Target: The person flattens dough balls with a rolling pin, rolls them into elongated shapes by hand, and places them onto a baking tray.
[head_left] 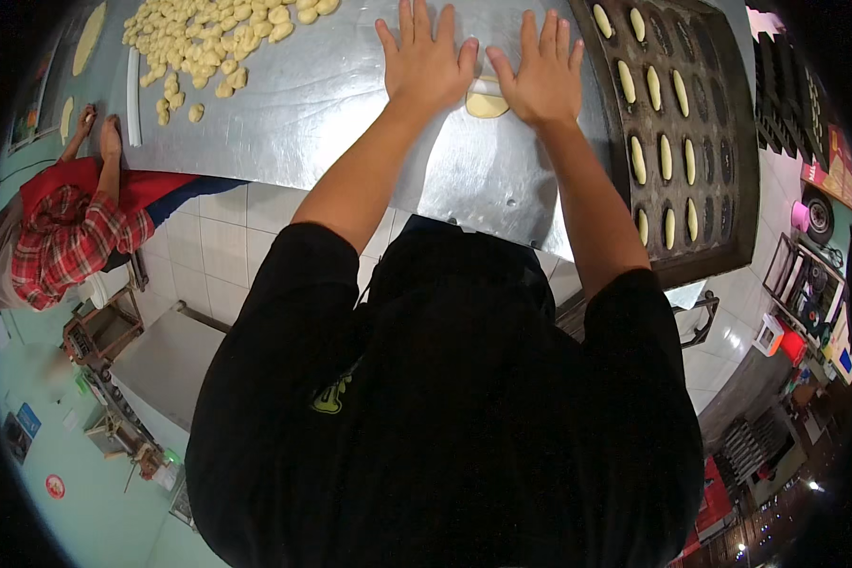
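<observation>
My left hand [426, 64] lies palm down over the metal tabletop [331, 104], its fingers stretched out and spread. To its right, my right hand [543, 83] is likewise flat with spread fingers. Between the two hands lies a flattened, rounded piece of pale yellow dough [488, 106]. Across the dough's far part runs a whitish, rod-like strip [484, 86]; its ends pass out of sight at my hands, and I cannot tell whether it is a roller or a rolled edge.
Many small dough lumps [208, 43] are heaped at the far left. On the right stands a dark baking tray [672, 270] with long hollows, several holding slim dough sticks [666, 157]. At left, another person in a plaid shirt [76, 237] works at the table near flat dough strips [89, 38].
</observation>
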`<act>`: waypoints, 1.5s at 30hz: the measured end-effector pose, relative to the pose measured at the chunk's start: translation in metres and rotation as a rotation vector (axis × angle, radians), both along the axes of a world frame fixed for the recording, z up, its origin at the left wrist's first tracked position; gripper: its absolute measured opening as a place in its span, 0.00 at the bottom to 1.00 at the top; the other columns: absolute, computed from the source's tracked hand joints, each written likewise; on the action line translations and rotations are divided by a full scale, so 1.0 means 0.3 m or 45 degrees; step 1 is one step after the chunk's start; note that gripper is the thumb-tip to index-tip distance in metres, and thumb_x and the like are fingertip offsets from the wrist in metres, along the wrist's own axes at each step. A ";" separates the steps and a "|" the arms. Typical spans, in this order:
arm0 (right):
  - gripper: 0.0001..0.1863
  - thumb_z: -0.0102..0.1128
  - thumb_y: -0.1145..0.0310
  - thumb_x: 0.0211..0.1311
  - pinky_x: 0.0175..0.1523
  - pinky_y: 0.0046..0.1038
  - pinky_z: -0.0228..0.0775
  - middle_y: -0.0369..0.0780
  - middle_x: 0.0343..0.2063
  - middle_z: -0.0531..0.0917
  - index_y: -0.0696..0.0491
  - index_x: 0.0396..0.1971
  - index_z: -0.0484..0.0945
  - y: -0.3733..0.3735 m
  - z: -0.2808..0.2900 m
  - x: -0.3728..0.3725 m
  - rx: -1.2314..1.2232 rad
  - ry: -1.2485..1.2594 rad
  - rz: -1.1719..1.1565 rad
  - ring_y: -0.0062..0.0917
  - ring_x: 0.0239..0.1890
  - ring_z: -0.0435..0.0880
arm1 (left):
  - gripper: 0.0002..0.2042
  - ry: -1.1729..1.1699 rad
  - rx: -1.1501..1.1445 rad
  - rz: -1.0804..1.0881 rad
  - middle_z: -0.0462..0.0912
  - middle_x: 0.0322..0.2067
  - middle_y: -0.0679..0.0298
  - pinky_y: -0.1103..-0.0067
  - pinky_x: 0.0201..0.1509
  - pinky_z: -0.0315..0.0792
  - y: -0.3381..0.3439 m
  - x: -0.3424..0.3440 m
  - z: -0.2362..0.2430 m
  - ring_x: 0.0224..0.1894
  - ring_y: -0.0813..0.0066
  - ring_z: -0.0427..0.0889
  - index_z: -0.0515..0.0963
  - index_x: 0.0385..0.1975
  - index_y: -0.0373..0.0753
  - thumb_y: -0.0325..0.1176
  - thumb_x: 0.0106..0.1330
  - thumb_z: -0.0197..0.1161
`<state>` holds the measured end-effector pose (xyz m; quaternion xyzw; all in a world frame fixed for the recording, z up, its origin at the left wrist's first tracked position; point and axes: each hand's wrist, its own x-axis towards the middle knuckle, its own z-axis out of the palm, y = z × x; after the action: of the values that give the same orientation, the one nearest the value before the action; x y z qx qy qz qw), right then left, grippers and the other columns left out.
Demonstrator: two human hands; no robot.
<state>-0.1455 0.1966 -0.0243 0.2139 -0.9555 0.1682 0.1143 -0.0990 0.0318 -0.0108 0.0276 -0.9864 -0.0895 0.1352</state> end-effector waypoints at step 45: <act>0.23 0.48 0.57 0.72 0.73 0.45 0.47 0.48 0.64 0.69 0.57 0.58 0.73 0.394 0.162 0.594 -0.378 -0.949 0.721 0.41 0.69 0.63 | 0.45 -0.223 0.225 -0.147 0.46 0.72 0.42 0.54 0.75 0.38 0.280 0.238 -0.052 0.75 0.47 0.46 0.49 0.70 0.26 0.60 0.67 0.49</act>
<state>0.0329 0.3148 0.0244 0.3718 -0.8014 0.3922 -0.2564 -0.0276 0.1159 -0.0264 -0.0099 -0.9826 -0.1810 0.0402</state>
